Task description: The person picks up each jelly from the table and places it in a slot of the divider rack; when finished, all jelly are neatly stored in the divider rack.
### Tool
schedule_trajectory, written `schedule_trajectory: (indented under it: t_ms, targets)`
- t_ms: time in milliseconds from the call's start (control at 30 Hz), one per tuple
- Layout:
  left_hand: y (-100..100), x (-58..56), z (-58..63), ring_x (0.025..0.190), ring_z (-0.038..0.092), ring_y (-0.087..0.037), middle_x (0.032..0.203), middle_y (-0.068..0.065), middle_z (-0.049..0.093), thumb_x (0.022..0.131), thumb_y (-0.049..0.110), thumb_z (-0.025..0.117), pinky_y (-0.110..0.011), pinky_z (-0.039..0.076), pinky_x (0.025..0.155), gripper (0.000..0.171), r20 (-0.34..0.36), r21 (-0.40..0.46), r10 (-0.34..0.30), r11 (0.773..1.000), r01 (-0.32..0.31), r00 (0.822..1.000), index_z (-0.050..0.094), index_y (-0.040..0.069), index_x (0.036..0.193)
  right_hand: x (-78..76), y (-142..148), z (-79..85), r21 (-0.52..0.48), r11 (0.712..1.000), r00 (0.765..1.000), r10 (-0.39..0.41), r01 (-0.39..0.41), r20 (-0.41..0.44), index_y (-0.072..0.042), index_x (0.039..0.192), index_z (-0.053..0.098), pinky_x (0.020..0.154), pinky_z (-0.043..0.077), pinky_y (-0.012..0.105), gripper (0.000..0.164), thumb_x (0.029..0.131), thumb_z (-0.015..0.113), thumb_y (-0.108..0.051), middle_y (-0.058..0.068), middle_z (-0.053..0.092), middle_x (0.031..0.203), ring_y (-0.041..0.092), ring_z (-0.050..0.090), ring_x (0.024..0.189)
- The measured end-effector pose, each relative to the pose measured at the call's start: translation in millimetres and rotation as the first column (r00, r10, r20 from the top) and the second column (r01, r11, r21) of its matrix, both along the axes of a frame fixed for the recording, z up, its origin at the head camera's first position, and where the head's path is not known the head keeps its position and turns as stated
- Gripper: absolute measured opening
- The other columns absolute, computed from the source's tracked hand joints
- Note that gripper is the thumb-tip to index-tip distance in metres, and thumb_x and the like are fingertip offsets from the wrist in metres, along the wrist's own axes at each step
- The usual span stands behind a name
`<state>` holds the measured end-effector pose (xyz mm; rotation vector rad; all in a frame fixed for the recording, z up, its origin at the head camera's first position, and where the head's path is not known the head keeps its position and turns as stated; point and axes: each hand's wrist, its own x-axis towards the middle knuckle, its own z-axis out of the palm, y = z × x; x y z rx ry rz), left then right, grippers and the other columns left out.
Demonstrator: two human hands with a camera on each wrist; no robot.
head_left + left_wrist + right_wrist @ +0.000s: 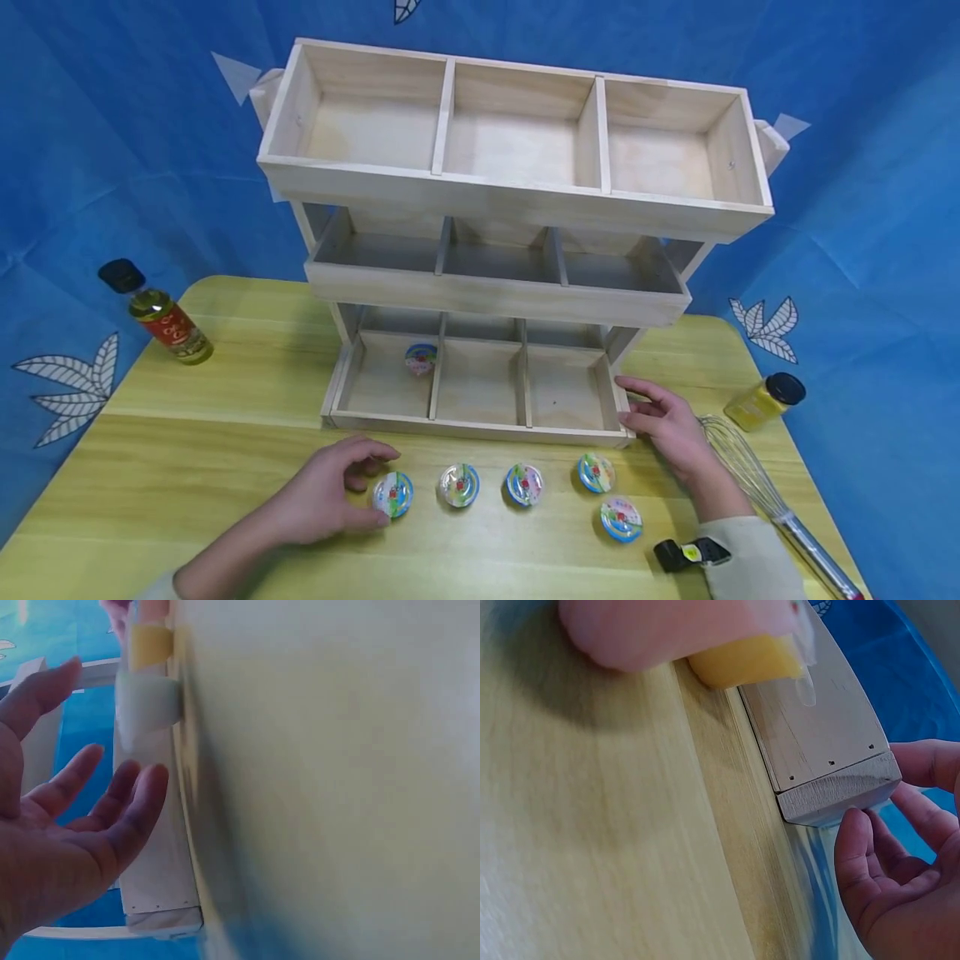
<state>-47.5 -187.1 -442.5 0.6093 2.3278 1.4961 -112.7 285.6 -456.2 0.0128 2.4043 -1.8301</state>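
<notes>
My left hand (322, 493) is spread beside the leftmost jelly cup (393, 494), thumb and fingers around it. The left wrist view shows a gap between the hand's fingers and a whitish cup (146, 705). My right hand (671, 433) rests at the right front corner of the wooden shelf (480, 431), its fingers touching the side. Other jelly cups with blue rims stand in front of the shelf: one (459, 485), another (523, 484), and two at the right, one (596, 472) behind the other (621, 519). One more cup (421, 358) sits in the bottom tier's left compartment.
An oil bottle (168, 323) stands on the table's left side. At the right are a yellow jar (761, 404) with a black lid and a whisk (772, 500). The shelf's three tiers each have three compartments; a blue cloth (862, 208) hangs behind.
</notes>
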Motion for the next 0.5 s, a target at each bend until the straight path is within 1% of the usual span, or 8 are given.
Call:
schedule_trajectory:
  t_ms: [100, 167, 233, 400, 500]
  targets:
    - [0, 0.5, -4.5, 0.100, 0.059, -0.029, 0.116, -0.013, 0.059, 0.072, 0.010, 0.089, -0.035, 0.056, 0.082, 0.066, 0.108, 0.063, -0.058, 0.997, 0.052, 0.992, 0.058, -0.001, 0.129, -0.1, 0, -0.3, -0.006, 1.000, 1.000, -0.002, 0.002, 0.002, 0.008, 0.140, 0.050, 0.077, 0.054, 0.026, 0.053, 0.090, 0.068, 0.003, 0.030, 0.052, 0.130, 0.012, 0.061, 0.098]
    - [1, 0.5, -7.5, 0.097, 0.062, -0.029, 0.113, -0.015, 0.059, 0.071, 0.004, 0.087, -0.036, 0.057, 0.081, 0.066, 0.157, 0.106, -0.086, 0.992, 0.070, 0.984, 0.056, -0.005, 0.129, 0.0, 0, -0.2, -0.002, 1.000, 1.000, -0.002, 0.002, 0.003, 0.007, 0.140, 0.050, 0.077, 0.054, 0.025, 0.053, 0.090, 0.069, 0.002, 0.030, 0.052, 0.130, 0.013, 0.061, 0.099]
    - [2, 0.2, -10.2, 0.092, 0.064, -0.029, 0.110, -0.017, 0.059, 0.071, -0.002, 0.085, -0.036, 0.058, 0.079, 0.065, 0.190, 0.138, -0.102, 0.988, 0.076, 0.977, 0.056, -0.007, 0.128, 0.1, 0, -0.1, 0.000, 1.000, 1.000, -0.003, 0.003, 0.004, 0.007, 0.140, 0.050, 0.078, 0.053, 0.025, 0.054, 0.090, 0.069, 0.002, 0.029, 0.051, 0.132, 0.014, 0.060, 0.100]
    - [3, -1.2, -14.1, 0.086, 0.065, -0.028, 0.104, -0.015, 0.059, 0.069, -0.007, 0.084, -0.035, 0.058, 0.076, 0.060, 0.229, 0.134, -0.080, 0.990, 0.050, 0.970, 0.058, -0.006, 0.124, 0.5, 2, -0.4, 0.005, 1.000, 1.000, -0.006, 0.006, 0.004, 0.005, 0.141, 0.050, 0.077, 0.053, 0.024, 0.054, 0.090, 0.069, 0.000, 0.027, 0.051, 0.133, 0.015, 0.059, 0.101]
    - [4, -1.4, -15.7, 0.084, 0.064, -0.027, 0.102, -0.014, 0.059, 0.070, -0.008, 0.084, -0.034, 0.058, 0.074, 0.058, 0.235, 0.117, -0.056, 0.993, 0.028, 0.970, 0.060, -0.003, 0.121, 0.6, 2, -1.3, -0.005, 1.000, 1.000, -0.006, 0.006, 0.002, 0.005, 0.141, 0.050, 0.076, 0.053, 0.025, 0.055, 0.090, 0.070, 0.001, 0.028, 0.052, 0.131, 0.015, 0.060, 0.100]
